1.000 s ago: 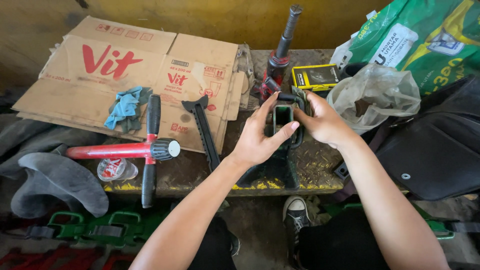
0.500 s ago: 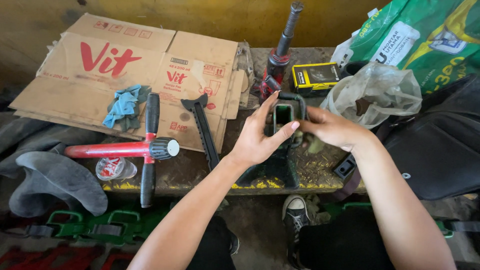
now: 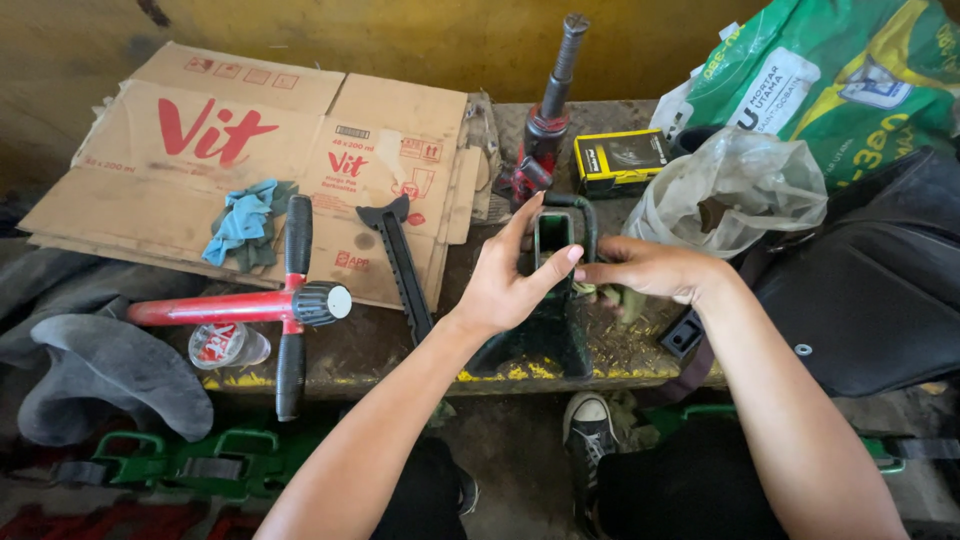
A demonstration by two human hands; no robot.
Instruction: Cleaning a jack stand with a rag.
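A dark green metal stand (image 3: 548, 335) with a looped handle at its top sits upright on the worn bench (image 3: 380, 350). My left hand (image 3: 505, 280) wraps the stand's upper part from the left, thumb across its front. From the right, my right hand (image 3: 655, 268) reaches in low, with its fingertips at the stand's side. Whether it grips the stand is hidden by the fingers.
Flattened cardboard (image 3: 250, 170) with a blue rag (image 3: 243, 222) covers the bench's left. A red and black cross wrench (image 3: 290, 300), a black bar (image 3: 400, 265), a red jack (image 3: 540, 130), a yellow-black box (image 3: 622, 160), a clear plastic bag (image 3: 730, 190) and a green sack (image 3: 840, 80) surround the stand.
My right hand has dropped from the top of the stand down to its right side. The left hand stays on the stand.
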